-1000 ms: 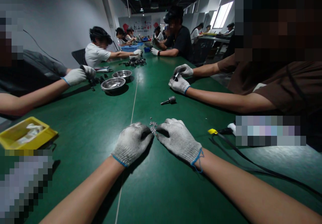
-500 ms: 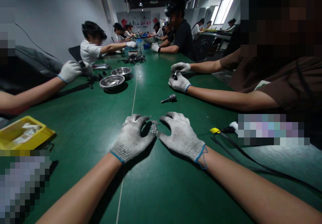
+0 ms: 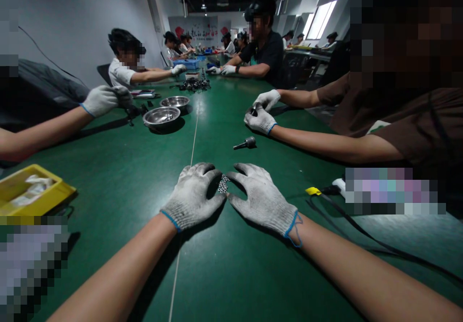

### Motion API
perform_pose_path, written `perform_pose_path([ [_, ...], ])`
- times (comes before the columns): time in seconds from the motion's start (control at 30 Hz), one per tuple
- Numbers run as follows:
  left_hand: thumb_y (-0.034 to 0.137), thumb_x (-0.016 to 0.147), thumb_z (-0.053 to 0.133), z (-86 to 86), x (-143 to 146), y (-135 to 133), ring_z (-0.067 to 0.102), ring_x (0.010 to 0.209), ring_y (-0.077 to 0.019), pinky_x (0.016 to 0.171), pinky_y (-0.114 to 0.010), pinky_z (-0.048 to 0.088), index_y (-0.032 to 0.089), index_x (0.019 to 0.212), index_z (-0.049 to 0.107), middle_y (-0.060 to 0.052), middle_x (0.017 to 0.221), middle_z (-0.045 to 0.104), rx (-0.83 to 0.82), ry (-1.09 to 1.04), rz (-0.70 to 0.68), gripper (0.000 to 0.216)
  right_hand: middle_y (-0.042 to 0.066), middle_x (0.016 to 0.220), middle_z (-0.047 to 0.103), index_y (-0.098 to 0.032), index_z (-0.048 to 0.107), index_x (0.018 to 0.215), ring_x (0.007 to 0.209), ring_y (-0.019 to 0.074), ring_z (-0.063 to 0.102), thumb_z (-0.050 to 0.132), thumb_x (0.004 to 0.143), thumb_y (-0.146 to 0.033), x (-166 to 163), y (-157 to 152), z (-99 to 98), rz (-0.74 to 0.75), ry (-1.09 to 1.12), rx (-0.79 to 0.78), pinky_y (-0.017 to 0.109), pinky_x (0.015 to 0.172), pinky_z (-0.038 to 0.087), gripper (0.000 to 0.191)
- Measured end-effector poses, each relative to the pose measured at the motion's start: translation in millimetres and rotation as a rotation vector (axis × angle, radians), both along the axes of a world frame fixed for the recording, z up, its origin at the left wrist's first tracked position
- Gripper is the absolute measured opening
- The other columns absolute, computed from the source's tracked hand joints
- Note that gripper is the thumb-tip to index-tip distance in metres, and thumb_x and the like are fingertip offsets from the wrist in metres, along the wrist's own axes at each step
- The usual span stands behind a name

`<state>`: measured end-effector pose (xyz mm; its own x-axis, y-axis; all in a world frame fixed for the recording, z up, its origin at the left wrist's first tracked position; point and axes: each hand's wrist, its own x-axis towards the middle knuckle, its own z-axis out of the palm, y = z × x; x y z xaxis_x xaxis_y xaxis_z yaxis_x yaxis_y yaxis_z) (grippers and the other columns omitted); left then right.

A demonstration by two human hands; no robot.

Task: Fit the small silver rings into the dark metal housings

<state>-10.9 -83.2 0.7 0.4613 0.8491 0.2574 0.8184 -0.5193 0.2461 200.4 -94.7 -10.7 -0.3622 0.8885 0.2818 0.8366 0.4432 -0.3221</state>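
A small heap of several tiny metal rings (image 3: pixel 223 184) lies on the green table (image 3: pixel 224 274) between my two gloved hands. My left hand (image 3: pixel 193 194) rests palm down just left of the heap, fingers curved and apart, cupping its side. My right hand (image 3: pixel 258 194) rests palm down on the other side, fingers spread and bent round the heap. Neither hand holds anything. A small metal tool bit (image 3: pixel 246 143) lies on the table beyond my hands.
A yellow tray (image 3: pixel 31 192) sits at the left edge. Two steel bowls (image 3: pixel 161 116) stand further up the table. A yellow-tipped black cable (image 3: pixel 325 201) runs along the right. Other people's gloved hands (image 3: pixel 259 119) work on both sides.
My hands have drawn closer together round the rings, gathering the scattered rings into a tighter heap. The view has shifted slightly.
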Motion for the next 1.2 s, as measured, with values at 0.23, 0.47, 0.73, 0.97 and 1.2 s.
perform_pose_path([
  [0.23,0.037,0.092,0.066,2.5,-1.7,-4.2,0.066,0.114,-0.0303,0.104,-0.048,0.052,0.019,0.116,0.074,-0.013,0.123,0.073,-0.005,-0.132,-0.019,0.031,0.016,0.147,0.062,-0.021,0.072,0.133,0.137,0.0355,0.055,0.070,0.091,-0.042,4.0,-1.4,-1.6,0.017,0.034,0.007,0.055,0.118,0.042,0.047],
  [0.47,0.033,0.092,0.066,4.9,-1.3,-8.8,0.065,0.095,-0.0272,0.089,-0.043,0.055,0.020,0.099,0.077,-0.010,0.098,0.073,-0.036,-0.106,0.081,0.019,0.016,0.140,0.065,-0.023,0.075,0.128,0.130,0.0368,0.057,0.073,0.090,-0.046,4.9,-6.4,0.1,-0.046,0.014,0.023,0.056,0.109,0.047,0.045],
  [0.73,0.033,0.097,0.061,3.4,-2.0,-12.1,0.068,0.087,-0.0236,0.080,-0.037,0.054,0.021,0.098,0.080,-0.008,0.094,0.074,-0.061,-0.086,0.077,0.021,0.012,0.127,0.070,-0.027,0.080,0.121,0.113,0.0316,0.062,0.071,0.095,-0.047,7.5,-7.5,4.2,-0.003,-0.011,-0.010,0.049,0.096,0.049,0.034],
  [0.97,0.032,0.100,0.058,1.8,-3.2,-13.4,0.067,0.083,-0.0224,0.076,-0.035,0.054,0.021,0.100,0.080,-0.008,0.092,0.074,-0.028,-0.041,0.008,0.024,0.011,0.114,0.073,-0.028,0.083,0.113,0.102,0.0284,0.062,0.069,0.097,-0.042,7.2,-8.3,4.8,0.019,-0.030,-0.007,0.044,0.088,0.047,0.025],
  [1.2,0.032,0.102,0.057,0.6,-3.3,-14.2,0.065,0.081,-0.0216,0.075,-0.035,0.053,0.022,0.105,0.079,-0.007,0.089,0.071,-0.013,-0.057,-0.050,0.024,0.010,0.109,0.074,-0.028,0.083,0.110,0.098,0.0268,0.063,0.069,0.097,-0.038,10.0,-10.4,4.8,0.038,-0.047,0.001,0.042,0.085,0.048,0.021],
])
